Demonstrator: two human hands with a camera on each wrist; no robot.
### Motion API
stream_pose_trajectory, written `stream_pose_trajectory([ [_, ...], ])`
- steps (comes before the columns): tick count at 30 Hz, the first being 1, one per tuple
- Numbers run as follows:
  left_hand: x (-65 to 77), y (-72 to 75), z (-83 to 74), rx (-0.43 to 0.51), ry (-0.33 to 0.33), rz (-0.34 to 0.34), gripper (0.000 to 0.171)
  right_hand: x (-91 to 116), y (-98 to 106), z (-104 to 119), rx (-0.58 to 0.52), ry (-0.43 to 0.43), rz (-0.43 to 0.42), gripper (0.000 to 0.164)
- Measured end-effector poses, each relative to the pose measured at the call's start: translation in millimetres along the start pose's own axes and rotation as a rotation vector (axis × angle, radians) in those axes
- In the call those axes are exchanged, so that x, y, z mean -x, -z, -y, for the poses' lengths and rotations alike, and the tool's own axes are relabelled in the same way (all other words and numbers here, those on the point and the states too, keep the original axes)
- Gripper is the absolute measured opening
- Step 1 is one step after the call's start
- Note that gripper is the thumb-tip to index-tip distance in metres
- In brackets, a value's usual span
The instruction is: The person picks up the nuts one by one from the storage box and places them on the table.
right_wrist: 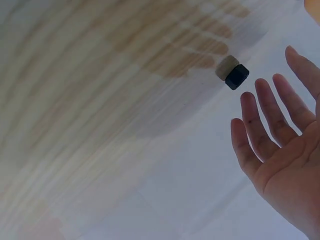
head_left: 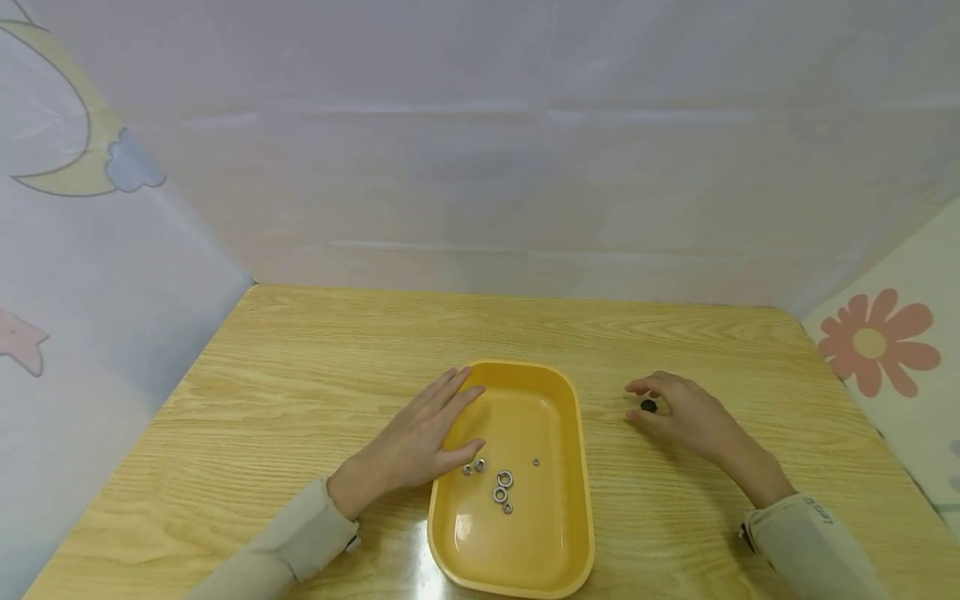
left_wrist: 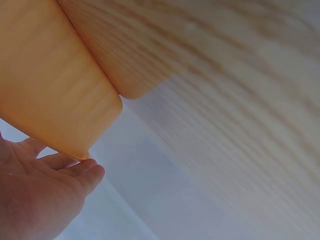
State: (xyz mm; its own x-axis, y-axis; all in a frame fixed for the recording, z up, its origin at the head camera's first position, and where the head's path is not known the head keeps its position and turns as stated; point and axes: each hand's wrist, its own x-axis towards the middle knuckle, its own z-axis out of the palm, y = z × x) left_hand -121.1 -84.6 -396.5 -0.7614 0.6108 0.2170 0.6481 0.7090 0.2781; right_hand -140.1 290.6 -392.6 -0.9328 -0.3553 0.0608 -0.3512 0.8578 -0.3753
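Observation:
My left hand [head_left: 420,433] rests over the left rim of a yellow tray [head_left: 566,500], its fingers stretched out. From the left wrist view, the fingertips touch the tray's edge at a corner. Inside the tray lie several silver metal nuts [head_left: 500,495] of different sizes. To the right of the tray, a small black hex nut [right_wrist: 237,77] sits on the wooden table. Around that nut, my right hand [head_left: 693,417] hovers with thumb and fingers spread; a gap shows between the fingertips and the nut in the right wrist view.
The wooden table [head_left: 315,358] reaches back to a pale curtain-like sheet [head_left: 480,192]. Printed sheets stand at both sides, with a moon on the left and a red flower [head_left: 870,342] on the right.

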Motion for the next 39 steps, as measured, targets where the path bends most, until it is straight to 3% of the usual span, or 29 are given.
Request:
stream_pose_trajectory([
  [9,0.5,-0.3,-0.2,-0.003,-0.009,-0.014,0.065,0,3,18,-0.003,0.016,0.013,0.039],
  [25,0.9,0.1,-0.6,-0.010,-0.001,-0.004,0.065,-3,5,42,0.004,0.105,-0.042,0.034],
  [39,0.7,1.2,-1.7,-0.004,0.017,0.019,0.065,-5,2,56,0.045,0.249,-0.174,0.029],
])
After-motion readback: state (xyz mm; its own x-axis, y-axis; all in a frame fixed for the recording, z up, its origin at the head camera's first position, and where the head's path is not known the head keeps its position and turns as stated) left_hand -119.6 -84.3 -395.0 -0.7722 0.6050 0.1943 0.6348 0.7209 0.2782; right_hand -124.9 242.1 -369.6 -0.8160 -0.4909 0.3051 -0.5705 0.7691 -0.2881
